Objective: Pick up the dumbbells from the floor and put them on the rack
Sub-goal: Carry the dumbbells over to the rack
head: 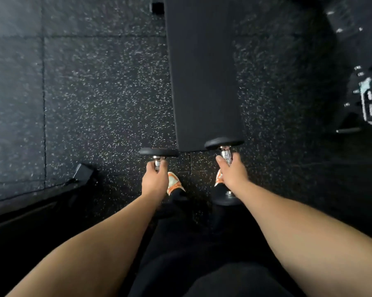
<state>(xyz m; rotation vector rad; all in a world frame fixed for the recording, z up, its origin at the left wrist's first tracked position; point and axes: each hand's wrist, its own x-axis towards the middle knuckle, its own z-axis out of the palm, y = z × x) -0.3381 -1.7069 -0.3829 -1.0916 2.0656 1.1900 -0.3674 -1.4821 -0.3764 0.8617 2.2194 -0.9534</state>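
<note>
Two black dumbbells with chrome handles are in my hands, low over the speckled rubber floor. My left hand (155, 179) is wrapped around the handle of the left dumbbell (158, 152), whose far head shows just beyond my fingers. My right hand (232, 171) grips the handle of the right dumbbell (223, 143); its far head overlaps the end of the bench and its near head pokes out under my wrist. No rack can be made out for certain.
A long black padded bench (202, 71) runs away from me straight ahead. Dark gym equipment (365, 93) with metal bolts stands at the right edge. A black frame foot (82, 172) lies at the lower left. My orange-white shoes (174, 182) are below my hands.
</note>
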